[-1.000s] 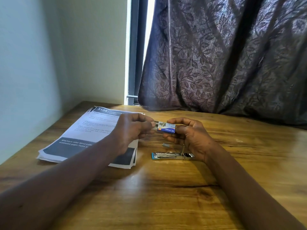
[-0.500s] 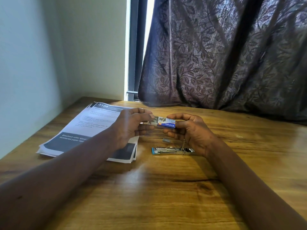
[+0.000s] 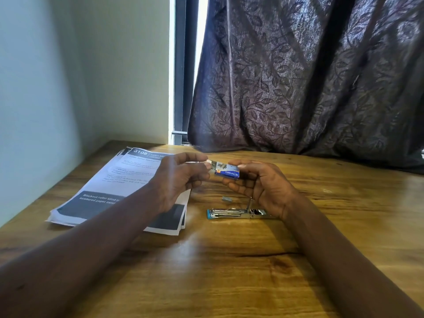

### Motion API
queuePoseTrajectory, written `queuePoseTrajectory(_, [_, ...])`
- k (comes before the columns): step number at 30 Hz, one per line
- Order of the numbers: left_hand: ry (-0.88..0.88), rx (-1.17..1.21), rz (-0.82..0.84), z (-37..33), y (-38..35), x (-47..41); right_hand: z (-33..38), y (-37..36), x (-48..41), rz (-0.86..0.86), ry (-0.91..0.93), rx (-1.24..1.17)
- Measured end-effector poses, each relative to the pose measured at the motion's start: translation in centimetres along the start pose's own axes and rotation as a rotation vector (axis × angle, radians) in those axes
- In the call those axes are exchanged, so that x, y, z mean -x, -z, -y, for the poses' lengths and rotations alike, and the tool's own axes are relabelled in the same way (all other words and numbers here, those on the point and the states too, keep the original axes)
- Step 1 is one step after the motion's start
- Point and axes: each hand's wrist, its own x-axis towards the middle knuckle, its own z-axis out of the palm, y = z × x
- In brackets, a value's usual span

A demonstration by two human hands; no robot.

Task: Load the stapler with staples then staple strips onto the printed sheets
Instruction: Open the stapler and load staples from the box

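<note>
A small blue staple box [image 3: 227, 171] is held above the table between both hands. My right hand [image 3: 259, 184] grips its right end. The fingertips of my left hand [image 3: 181, 177] pinch the box's left end, where a pale flap shows. Below the hands, a metal stapler [image 3: 236, 213] with a blue tip lies on the wood, its top swung open. Beside it lies a short grey strip of staples [image 3: 226, 198]. A stack of printed sheets [image 3: 114, 187] rests to the left, partly under my left forearm.
The wooden table [image 3: 229, 260] meets a pale wall on the left. A dark patterned curtain [image 3: 309, 76] hangs along the table's far edge, with a bright window gap [image 3: 181, 65] beside it.
Both hands have risen slightly with the box. The left fingertips have shifted on the box's left end, where a pale flap now shows. Stapler and papers stay where they were.
</note>
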Motion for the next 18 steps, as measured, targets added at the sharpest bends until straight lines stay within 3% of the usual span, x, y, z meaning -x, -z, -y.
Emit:
queuePoseTrajectory(7, [-0.06, -0.058, 0.003, 0.15, 0.05, 0.18, 0.09, -0.14, 0.15, 0.006, 0.002, 0.01])
queuePoseTrajectory(14, [-0.364, -0.369, -0.091, 0.77, -0.12, 0.15, -0.3, -0.33, 0.04, 0.026, 0.029, -0.024])
queuePoseTrajectory(18, [-0.453, -0.397, -0.08, 0.87, -0.31, 0.17, -0.38, -0.34, -0.15, 0.027, 0.081, -0.035])
